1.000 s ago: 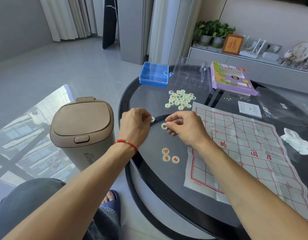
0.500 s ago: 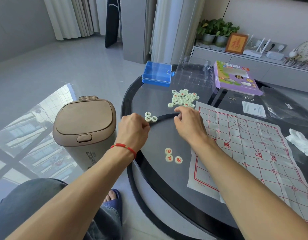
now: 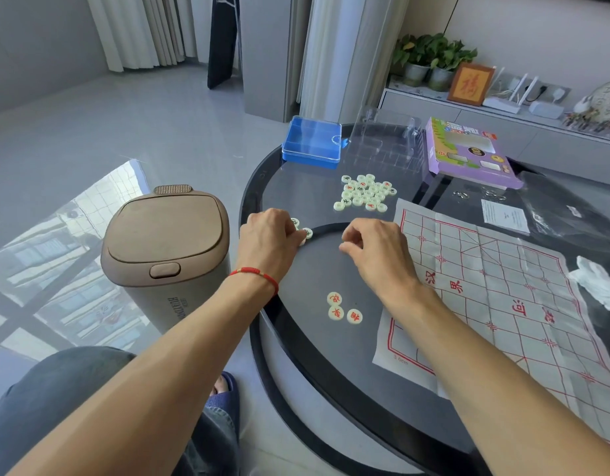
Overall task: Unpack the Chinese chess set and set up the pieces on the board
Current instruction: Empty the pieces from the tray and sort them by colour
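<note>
Cream-coloured pieces lie in three lots on the dark glass table (image 3: 296, 341): the far pile (image 3: 364, 194), three near ones (image 3: 343, 309), and a few (image 3: 307, 232) at your left hand (image 3: 271, 238). That hand's fingers are curled over them; whether it grips one I cannot tell. Your right hand (image 3: 374, 247) hovers just right of them, fingers bent, seemingly holding nothing. The paper board (image 3: 523, 293) lies bare to the right. Sort by colour first, keep faces up, then carry each lot across rather than sliding over the creases.
</note>
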`<state>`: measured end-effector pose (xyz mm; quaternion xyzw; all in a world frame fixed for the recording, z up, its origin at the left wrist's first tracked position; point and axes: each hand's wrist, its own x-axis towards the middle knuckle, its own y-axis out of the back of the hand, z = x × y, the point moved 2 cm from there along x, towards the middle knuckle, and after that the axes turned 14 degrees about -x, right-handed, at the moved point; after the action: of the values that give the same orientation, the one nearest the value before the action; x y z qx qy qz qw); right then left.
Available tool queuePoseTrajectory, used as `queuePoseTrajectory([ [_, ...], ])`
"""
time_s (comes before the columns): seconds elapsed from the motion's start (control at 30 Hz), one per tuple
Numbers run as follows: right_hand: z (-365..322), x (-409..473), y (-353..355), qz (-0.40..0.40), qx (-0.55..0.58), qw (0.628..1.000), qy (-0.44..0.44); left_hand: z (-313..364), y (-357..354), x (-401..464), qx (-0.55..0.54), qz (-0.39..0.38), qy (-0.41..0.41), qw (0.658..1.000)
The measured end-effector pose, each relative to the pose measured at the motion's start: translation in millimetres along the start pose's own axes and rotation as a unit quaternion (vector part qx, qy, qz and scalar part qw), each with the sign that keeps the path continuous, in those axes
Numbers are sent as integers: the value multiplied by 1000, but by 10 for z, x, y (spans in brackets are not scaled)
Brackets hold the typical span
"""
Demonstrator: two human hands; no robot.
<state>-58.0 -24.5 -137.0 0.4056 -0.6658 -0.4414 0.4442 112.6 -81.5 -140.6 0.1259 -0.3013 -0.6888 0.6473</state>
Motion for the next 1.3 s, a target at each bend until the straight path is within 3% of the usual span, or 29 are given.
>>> queuePoseTrajectory([
  [0.13,-23,-94,105,-58,211,972,-86,120,85,-109,-41,8,-23,999],
  [0.3,-188,-209,133,-115,358,922,-91,194,100,-405,-178,-117,30,977],
  [0.4,-213,-224,85,-130,301,942,-68,108,153,-422,-193,-121,68,971],
  [0.53,-113,-24,-29,-47,55,997,-41,0,215,-331,-32,-78,18,996],
  [0.63,-117,178,-114,-70,-22,997,-13,-76,194,-232,17,-46,2,999],
  [0.8,-217,397,-184,-99,-101,990,-6,-155,176,-78,-8,-13,28,999],
  [0.97,-161,288,-129,-36,-25,999,0,-202,123,8,-35,10,40,999],
  [1.13,-98,37,-28,-27,1,999,39,-177,103,32,-41,17,52,998],
  [1.3,-37,-47,50,-72,220,970,-73,-23,148,-86,-60,27,22,998],
])
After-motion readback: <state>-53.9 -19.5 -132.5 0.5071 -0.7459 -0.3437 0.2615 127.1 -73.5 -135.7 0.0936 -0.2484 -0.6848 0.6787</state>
